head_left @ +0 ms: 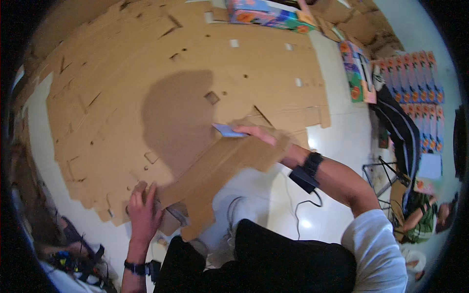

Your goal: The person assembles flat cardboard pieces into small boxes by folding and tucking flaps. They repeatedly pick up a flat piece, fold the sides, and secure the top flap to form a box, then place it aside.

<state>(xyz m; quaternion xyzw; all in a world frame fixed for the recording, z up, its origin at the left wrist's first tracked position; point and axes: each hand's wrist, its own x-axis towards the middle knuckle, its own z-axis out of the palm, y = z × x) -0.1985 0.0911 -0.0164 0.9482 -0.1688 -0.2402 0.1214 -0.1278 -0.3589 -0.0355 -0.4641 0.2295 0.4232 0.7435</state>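
A large brown cardboard layer with slots and small holes lies flat on the floor in front of me. A smaller folded cardboard piece, slightly blurred, slants across its near edge towards my legs. My right hand is closed on the far right end of this piece, where a blue-purple printed corner sticks out past the fingers. Part of that hand is hidden behind the cardboard. My left hand rests with fingers apart by the near edge of the layer, beside the piece's lower left end.
Colourful printed boxes stand at the back and right. Rows of similar printed packages are stacked by the right wall. At right are a person in dark trousers, a black metal stand and someone in green.
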